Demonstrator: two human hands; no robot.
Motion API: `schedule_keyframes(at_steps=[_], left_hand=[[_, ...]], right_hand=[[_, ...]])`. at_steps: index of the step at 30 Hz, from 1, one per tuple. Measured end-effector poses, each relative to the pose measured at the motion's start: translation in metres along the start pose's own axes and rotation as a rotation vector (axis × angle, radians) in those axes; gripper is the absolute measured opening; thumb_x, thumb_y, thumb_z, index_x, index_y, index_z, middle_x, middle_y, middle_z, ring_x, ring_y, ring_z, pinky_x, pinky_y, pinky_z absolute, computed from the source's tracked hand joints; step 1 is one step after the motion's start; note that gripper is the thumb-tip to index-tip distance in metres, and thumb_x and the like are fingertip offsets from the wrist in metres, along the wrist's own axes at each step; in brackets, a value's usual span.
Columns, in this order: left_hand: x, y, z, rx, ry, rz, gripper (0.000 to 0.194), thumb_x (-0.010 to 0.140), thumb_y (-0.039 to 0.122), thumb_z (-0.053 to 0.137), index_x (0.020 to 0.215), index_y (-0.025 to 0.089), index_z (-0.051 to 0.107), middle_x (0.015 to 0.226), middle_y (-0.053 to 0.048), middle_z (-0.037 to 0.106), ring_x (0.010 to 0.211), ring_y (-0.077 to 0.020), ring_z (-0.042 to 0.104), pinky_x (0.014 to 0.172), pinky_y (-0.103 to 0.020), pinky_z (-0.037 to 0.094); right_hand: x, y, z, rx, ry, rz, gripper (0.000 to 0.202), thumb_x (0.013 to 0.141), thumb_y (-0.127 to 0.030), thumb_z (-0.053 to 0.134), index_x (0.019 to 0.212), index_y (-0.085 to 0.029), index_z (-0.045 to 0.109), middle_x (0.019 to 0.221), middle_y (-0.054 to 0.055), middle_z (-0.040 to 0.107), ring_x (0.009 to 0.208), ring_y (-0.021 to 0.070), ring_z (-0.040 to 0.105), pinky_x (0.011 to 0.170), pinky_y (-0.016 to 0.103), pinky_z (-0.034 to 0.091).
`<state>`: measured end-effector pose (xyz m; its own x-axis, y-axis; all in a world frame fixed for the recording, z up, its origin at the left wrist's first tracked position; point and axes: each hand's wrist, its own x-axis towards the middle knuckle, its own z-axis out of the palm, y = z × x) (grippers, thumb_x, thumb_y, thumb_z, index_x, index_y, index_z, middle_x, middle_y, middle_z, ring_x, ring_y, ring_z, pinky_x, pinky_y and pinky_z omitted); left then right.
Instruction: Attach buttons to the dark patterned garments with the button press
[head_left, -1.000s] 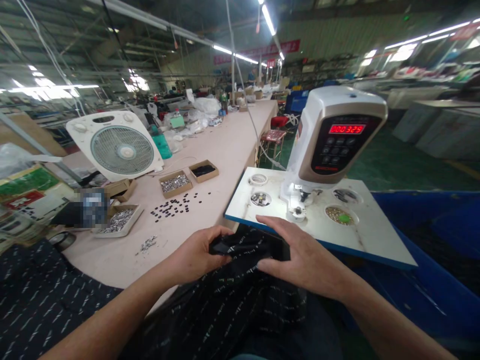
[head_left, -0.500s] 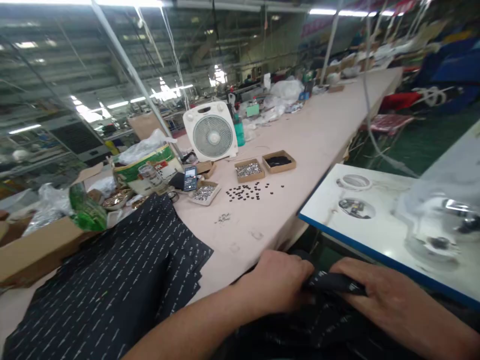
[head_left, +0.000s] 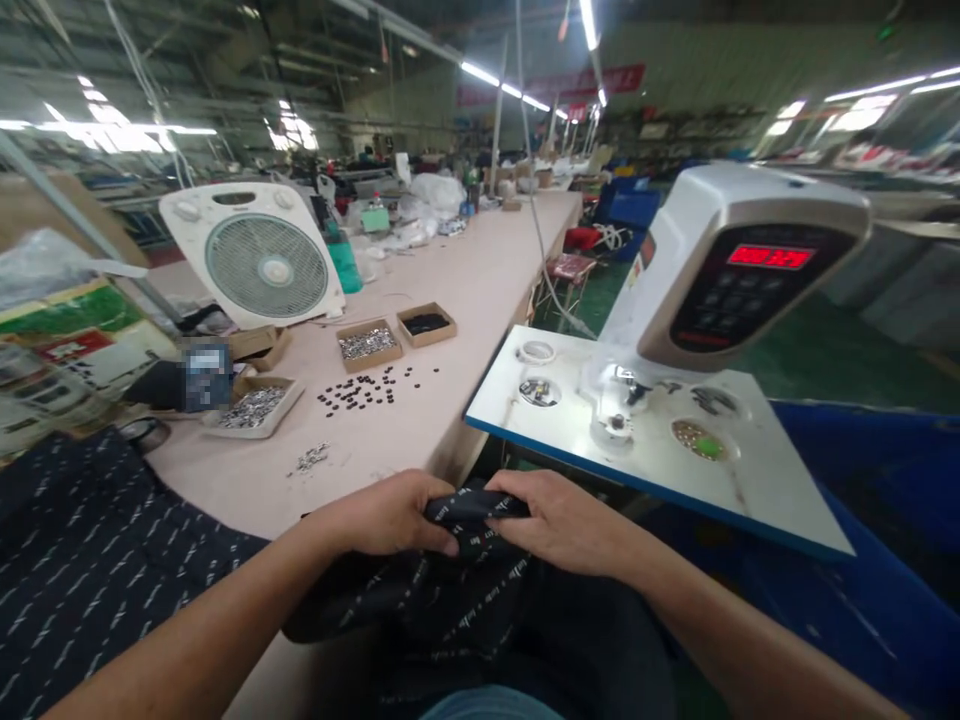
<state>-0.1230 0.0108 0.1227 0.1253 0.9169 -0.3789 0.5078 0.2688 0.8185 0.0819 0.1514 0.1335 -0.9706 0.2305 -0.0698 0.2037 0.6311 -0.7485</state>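
Black cloth with white lettering point(head_left: 465, 590) hangs bunched over my lap at the bottom centre. My left hand point(head_left: 397, 515) pinches its folded upper edge between thumb and fingers. On the same edge, a short way to the right, my right hand point(head_left: 536, 515) grips the cloth, thumb underneath. A rolled fold of fabric spans the gap between the hands. More of the black patterned cloth point(head_left: 97, 560) lies spread on the table at the left. Beyond my hands, small black pieces point(head_left: 360, 392) and a little heap of silvery bits point(head_left: 311, 458) are scattered on the tabletop.
A white machine with a red display point(head_left: 720, 270) stands on a white, blue-edged board point(head_left: 570, 440) at the right. On the long table point(head_left: 495, 260) are a box fan point(head_left: 266, 255), a box of metal parts point(head_left: 369, 345), a box of black pieces point(head_left: 426, 325) and a tray point(head_left: 255, 408).
The view has swung right, bringing the whole machine into sight. Both hands still hold the cloth and now appear further left in the picture, with the fold between them clearer.
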Motion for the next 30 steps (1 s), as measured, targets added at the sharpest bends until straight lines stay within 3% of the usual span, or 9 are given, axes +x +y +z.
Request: schedule_keyframes(at_steps=[4, 8, 15, 20, 22, 25, 28, 30], left_hand=[[0.001, -0.001, 0.003, -0.043, 0.007, 0.035, 0.013, 0.08, 0.03, 0.064, 0.086, 0.018, 0.065, 0.076, 0.005, 0.06, 0.074, -0.0141, 0.054, 0.068, -0.022, 0.041], [0.002, 0.007, 0.006, 0.036, 0.108, 0.061, 0.008, 0.083, 0.027, 0.058, 0.084, 0.019, 0.061, 0.077, 0.004, 0.057, 0.077, -0.0148, 0.052, 0.071, -0.024, 0.04], [0.007, 0.012, 0.014, 0.0, 0.168, 0.048, 0.016, 0.087, 0.026, 0.052, 0.092, 0.017, 0.064, 0.088, 0.001, 0.063, 0.087, -0.0182, 0.057, 0.079, -0.027, 0.043], [0.007, -0.003, 0.024, -0.212, 0.058, -0.001, 0.035, 0.084, 0.044, 0.065, 0.103, 0.015, 0.068, 0.089, 0.0, 0.069, 0.082, -0.0181, 0.059, 0.075, -0.027, 0.045], [0.004, -0.005, 0.022, -0.224, 0.014, -0.017, 0.038, 0.078, 0.044, 0.072, 0.104, 0.016, 0.068, 0.089, 0.0, 0.07, 0.081, -0.0183, 0.061, 0.073, -0.026, 0.045], [0.0, 0.004, 0.01, 0.048, -0.016, -0.067, 0.032, 0.071, 0.035, 0.077, 0.099, 0.02, 0.069, 0.091, 0.001, 0.073, 0.085, -0.0219, 0.066, 0.072, -0.027, 0.047], [0.001, 0.023, 0.001, 0.68, 0.036, -0.107, 0.018, 0.073, 0.021, 0.071, 0.091, 0.02, 0.071, 0.091, -0.007, 0.076, 0.088, -0.0298, 0.069, 0.076, -0.034, 0.048], [0.005, 0.033, -0.001, 1.027, 0.069, -0.086, 0.019, 0.077, 0.012, 0.061, 0.09, 0.017, 0.073, 0.091, -0.014, 0.076, 0.089, -0.0335, 0.07, 0.079, -0.04, 0.048]], right_hand=[[0.0, 0.007, -0.001, -0.003, -0.097, 0.019, 0.022, 0.077, -0.033, 0.078, 0.094, -0.021, 0.071, 0.086, -0.001, 0.071, 0.077, 0.0181, 0.063, 0.065, 0.025, 0.04], [0.001, 0.012, -0.003, -0.037, -0.061, 0.033, 0.006, 0.082, -0.024, 0.069, 0.079, -0.019, 0.067, 0.076, -0.002, 0.067, 0.072, 0.0158, 0.06, 0.063, 0.024, 0.038], [0.0, 0.022, 0.005, 0.234, -0.071, 0.133, 0.01, 0.082, -0.027, 0.066, 0.08, -0.017, 0.066, 0.073, -0.003, 0.061, 0.068, 0.0136, 0.055, 0.057, 0.02, 0.037], [-0.002, 0.027, 0.009, 0.327, -0.128, 0.149, 0.011, 0.081, -0.027, 0.066, 0.08, -0.016, 0.066, 0.069, -0.003, 0.054, 0.064, 0.0113, 0.048, 0.055, 0.019, 0.034], [-0.002, 0.027, 0.01, 0.335, -0.157, 0.154, 0.012, 0.081, -0.027, 0.065, 0.08, -0.016, 0.066, 0.067, -0.004, 0.051, 0.063, 0.0108, 0.045, 0.054, 0.02, 0.032], [0.001, 0.025, 0.016, 0.315, -0.167, 0.163, 0.012, 0.081, -0.027, 0.064, 0.078, -0.016, 0.065, 0.066, -0.004, 0.05, 0.063, 0.0112, 0.046, 0.054, 0.02, 0.033], [0.007, 0.021, 0.026, 0.27, -0.153, 0.153, 0.012, 0.08, -0.027, 0.062, 0.073, -0.018, 0.06, 0.064, -0.005, 0.049, 0.062, 0.0114, 0.046, 0.054, 0.021, 0.033], [0.011, 0.018, 0.032, 0.234, -0.124, 0.116, 0.012, 0.08, -0.024, 0.06, 0.07, -0.018, 0.056, 0.064, -0.005, 0.05, 0.06, 0.0113, 0.047, 0.054, 0.022, 0.034]])
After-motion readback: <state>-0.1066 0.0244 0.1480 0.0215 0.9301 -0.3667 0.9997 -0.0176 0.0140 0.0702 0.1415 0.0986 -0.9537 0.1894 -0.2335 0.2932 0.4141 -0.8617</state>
